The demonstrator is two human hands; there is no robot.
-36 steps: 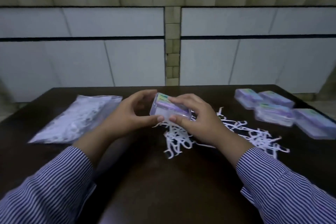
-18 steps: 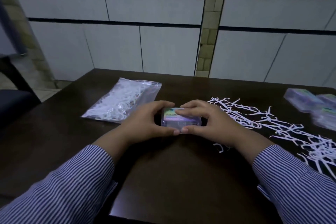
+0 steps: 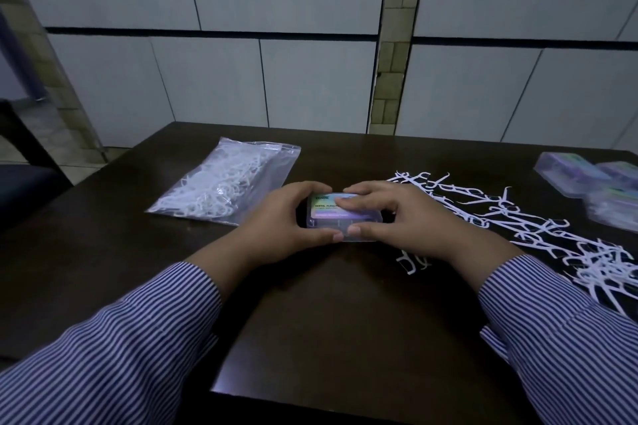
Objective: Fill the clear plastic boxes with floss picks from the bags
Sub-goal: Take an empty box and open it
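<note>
A clear plastic box (image 3: 331, 217) with a coloured label lies flat on the dark table (image 3: 310, 321), lid closed. My left hand (image 3: 286, 221) grips its left end, thumb at the front edge. My right hand (image 3: 397, 221) grips its right end, fingers lying across the lid. A clear bag of white floss picks (image 3: 224, 186) lies to the left of the hands. Loose white floss picks (image 3: 518, 217) are spread over the table to the right.
Several closed labelled boxes (image 3: 593, 186) sit at the far right edge of the table. A dark chair (image 3: 20, 179) stands off the table's left side. A tiled wall rises behind the table.
The box was held tilted above the loose picks a second ago; it now lies flat on the table left of them, both hands still on it. The camera has turned left.
</note>
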